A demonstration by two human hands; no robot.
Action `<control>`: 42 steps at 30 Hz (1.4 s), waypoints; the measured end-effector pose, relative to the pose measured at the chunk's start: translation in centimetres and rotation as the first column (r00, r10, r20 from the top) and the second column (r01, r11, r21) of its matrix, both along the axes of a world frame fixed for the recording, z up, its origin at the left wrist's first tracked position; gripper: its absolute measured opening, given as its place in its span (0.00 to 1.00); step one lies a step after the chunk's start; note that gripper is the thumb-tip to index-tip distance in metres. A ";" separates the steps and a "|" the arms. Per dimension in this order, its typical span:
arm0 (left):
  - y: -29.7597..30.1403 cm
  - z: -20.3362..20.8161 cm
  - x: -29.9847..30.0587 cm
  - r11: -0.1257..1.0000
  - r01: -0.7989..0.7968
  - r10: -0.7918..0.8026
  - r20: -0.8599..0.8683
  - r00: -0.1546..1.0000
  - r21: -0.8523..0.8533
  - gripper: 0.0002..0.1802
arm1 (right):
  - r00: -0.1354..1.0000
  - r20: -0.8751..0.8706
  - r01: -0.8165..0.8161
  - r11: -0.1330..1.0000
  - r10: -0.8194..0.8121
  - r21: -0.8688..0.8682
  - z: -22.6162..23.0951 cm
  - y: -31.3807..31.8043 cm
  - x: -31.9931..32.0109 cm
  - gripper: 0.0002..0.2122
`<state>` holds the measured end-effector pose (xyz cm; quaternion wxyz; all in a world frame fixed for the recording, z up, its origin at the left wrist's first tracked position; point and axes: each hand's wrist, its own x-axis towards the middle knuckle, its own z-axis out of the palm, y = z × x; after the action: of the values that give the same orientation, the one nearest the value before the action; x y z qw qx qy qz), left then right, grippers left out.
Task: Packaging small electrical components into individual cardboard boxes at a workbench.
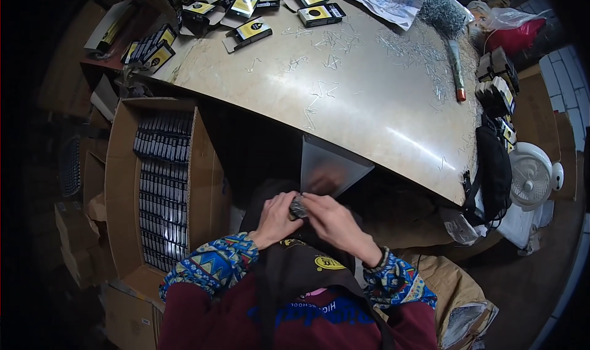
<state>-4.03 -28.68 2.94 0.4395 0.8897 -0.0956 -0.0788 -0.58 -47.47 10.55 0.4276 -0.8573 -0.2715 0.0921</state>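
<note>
Holding a shiny grey thing (298, 208) between left hand (275, 220) and right hand (335, 223), low by the apron (289, 269) and just off the near edge of the desk (264, 95). Wrapped from one side by the left, pinched from the other by the right, both curled in narrow. Can't tell exactly what kind of thing, way too covered up for that. Probably gripped two-handed to steady something so little, and tucked in close for better control, maybe. Got a carton (192, 184) standing open on the left, with dark packs (163, 184) lined up in tidy rows inside, likely to save space and make counting less of a pain. Seeing bent wires (335, 39) scattered over the desk too, plus a dense heap (433, 7) at the far right, maybe spread thinner toward the middle for easier picking. Guessing at convenience for the yellow-and-black boxes (252, 30) bunched toward the far left, off to the side of most of the loose stuff. Also spotting a fan (530, 175) past the right end, presumably parked there to free up some surface.
</note>
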 end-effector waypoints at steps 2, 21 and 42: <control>1.3 1.0 -0.2 0.999 -0.027 0.028 -0.084 0.996 0.021 0.38 | 0.992 -0.043 0.120 0.990 -0.117 0.077 0.8 -0.7 1.0 0.13; -2.8 8.9 7.1 0.971 -0.092 0.166 0.345 0.924 -0.221 0.41 | 0.872 0.390 0.250 0.955 -0.295 0.162 5.8 -1.4 4.8 0.18; -3.6 10.4 8.0 0.973 -0.034 0.122 0.381 0.916 -0.229 0.48 | 0.828 0.271 0.400 0.856 -0.491 0.327 5.0 -0.8 4.3 0.14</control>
<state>4.02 -32.25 13.33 0.5087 0.8370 -0.1540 0.1299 3.68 -48.22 15.52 0.4898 -0.8368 -0.1424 -0.1987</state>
